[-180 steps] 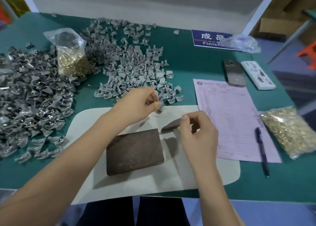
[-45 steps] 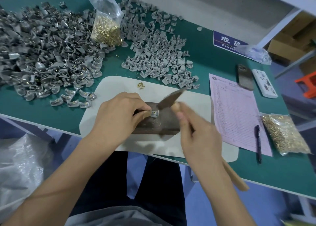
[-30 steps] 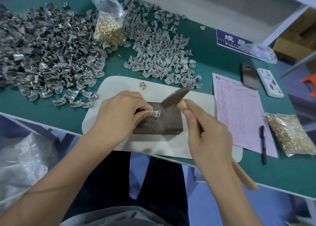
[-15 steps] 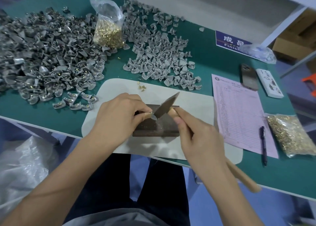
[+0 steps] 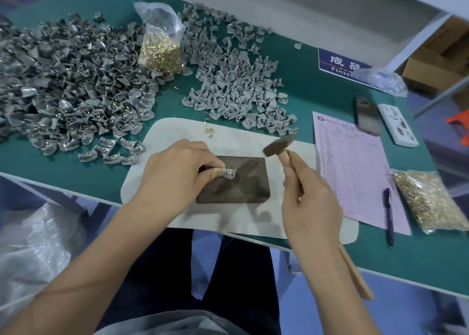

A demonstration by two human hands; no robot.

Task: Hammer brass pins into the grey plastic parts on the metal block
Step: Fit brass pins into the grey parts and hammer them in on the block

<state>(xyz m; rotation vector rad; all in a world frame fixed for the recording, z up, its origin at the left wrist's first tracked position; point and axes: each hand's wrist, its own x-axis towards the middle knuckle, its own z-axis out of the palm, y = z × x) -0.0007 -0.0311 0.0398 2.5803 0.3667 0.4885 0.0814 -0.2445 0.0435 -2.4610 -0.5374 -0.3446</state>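
Hammer lifted off the dark rectangular metal block (image 5: 243, 182)

The right hand (image 5: 311, 207), gripping the wooden-handled hammer (image 5: 279, 145), is now raising it; the left hand (image 5: 175, 175) is still pinching the small grey plastic part (image 5: 228, 173).

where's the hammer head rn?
Head view, right of centre: the dark metal hammer head is raised above the dark metal block's far right corner, held by the right hand.

Table (image 5: 317, 86): you face a green-topped bench, pale front edge.
Wall: plain grey-white panel (image 5: 291, 7) behind the bench.
Frame: white post (image 5: 416, 40) slants up at right.
Floor (image 5: 406, 317): blue-grey, under the bench.
Storage: cardboard boxes (image 5: 441, 63) at far right.
Sign (image 5: 340, 64): blue placard, back edge.
Light: even, soft shadows.
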